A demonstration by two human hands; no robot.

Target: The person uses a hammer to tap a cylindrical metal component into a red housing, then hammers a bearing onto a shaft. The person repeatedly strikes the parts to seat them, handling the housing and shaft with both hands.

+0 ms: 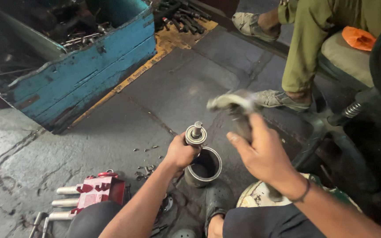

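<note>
My left hand (181,153) is closed tight around a round metal part (196,135) with a short stub sticking up from its top, holding it upright just above the rim of a steel cup (203,167) that stands on the concrete floor (111,128). The cup sits directly below the part, at about 6 o'clock from it, with its open mouth facing up. My right hand (261,152) is at 3 o'clock from the part, fingers curled around a grubby rag (232,103); the rag is blurred and bunches up toward 12 o'clock above my knuckles, apart from the part. At 8 o'clock from my left hand lies a red tool holder (98,191) with silver sockets (67,202) poking out of its left side. A few small bits (146,169) are scattered on the floor just left of the cup. At 11 o'clock, well apart, stands a worn blue box (89,75) full of tools. At 2 o'clock another person's sandalled foot (281,99) rests by a chair base (327,128).
</note>
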